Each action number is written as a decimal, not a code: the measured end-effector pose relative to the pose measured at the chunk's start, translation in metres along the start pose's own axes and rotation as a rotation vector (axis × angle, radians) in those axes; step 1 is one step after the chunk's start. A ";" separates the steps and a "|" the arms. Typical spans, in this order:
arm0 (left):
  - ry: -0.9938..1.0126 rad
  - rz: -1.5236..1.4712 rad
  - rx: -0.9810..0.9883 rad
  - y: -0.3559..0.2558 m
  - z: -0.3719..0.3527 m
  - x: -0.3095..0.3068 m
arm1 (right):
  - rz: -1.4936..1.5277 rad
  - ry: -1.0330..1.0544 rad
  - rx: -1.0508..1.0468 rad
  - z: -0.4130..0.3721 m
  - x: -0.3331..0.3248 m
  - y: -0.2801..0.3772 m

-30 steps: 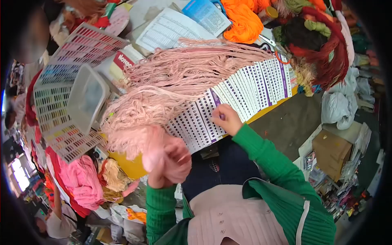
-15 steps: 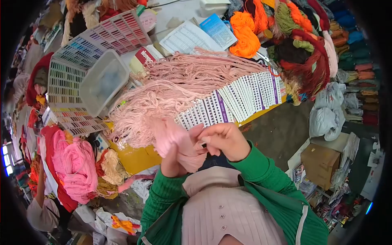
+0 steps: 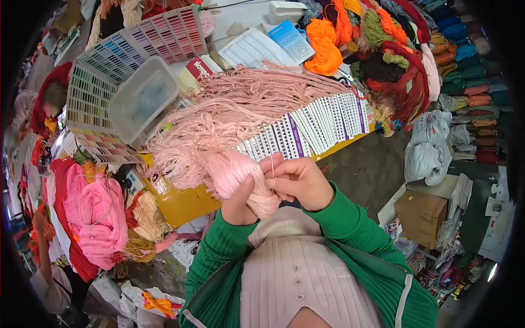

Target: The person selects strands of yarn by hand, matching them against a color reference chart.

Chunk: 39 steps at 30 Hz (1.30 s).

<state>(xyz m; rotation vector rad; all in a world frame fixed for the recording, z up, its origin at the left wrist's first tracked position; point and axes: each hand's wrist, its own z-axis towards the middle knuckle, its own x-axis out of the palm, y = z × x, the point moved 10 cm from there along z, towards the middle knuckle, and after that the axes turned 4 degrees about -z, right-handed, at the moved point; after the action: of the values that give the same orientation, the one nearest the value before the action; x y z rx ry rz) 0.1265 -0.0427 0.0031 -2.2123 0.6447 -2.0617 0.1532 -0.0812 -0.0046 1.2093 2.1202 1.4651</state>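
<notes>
Left hand (image 3: 239, 203) curled around pink skein (image 3: 231, 172), palm hidden, right hand (image 3: 307, 183) pinching strand (image 3: 273, 166)

Toward the left edge of the worktop (image 3: 180, 205) stands a colour chart (image 3: 90, 101), a translucent tub (image 3: 145, 101) just beside it. Back from the yellow near edge lie a printed sheet (image 3: 254, 49), a blue leaflet (image 3: 291, 41) and orange yarn (image 3: 322, 49). White plastic bags (image 3: 426, 158) and a cardboard box (image 3: 421, 216) sit beyond the right corner.
</notes>
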 end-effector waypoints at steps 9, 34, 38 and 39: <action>-0.021 -0.239 0.016 -0.004 -0.018 -0.017 | 0.227 -0.015 0.005 -0.002 0.011 -0.001; 0.042 -0.239 0.041 -0.006 -0.025 -0.017 | 0.051 -0.005 0.082 -0.008 0.017 -0.012; 0.046 -0.261 0.038 -0.008 -0.026 -0.016 | 0.294 0.059 0.066 -0.009 0.019 -0.013; 0.047 -0.245 0.046 -0.010 -0.026 -0.017 | 0.294 0.059 0.066 -0.008 0.017 -0.015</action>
<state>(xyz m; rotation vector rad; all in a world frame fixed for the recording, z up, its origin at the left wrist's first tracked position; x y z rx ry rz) 0.1037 -0.0212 -0.0071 -2.3267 0.3386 -2.2187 0.1306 -0.0751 -0.0110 1.5766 2.1129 1.5762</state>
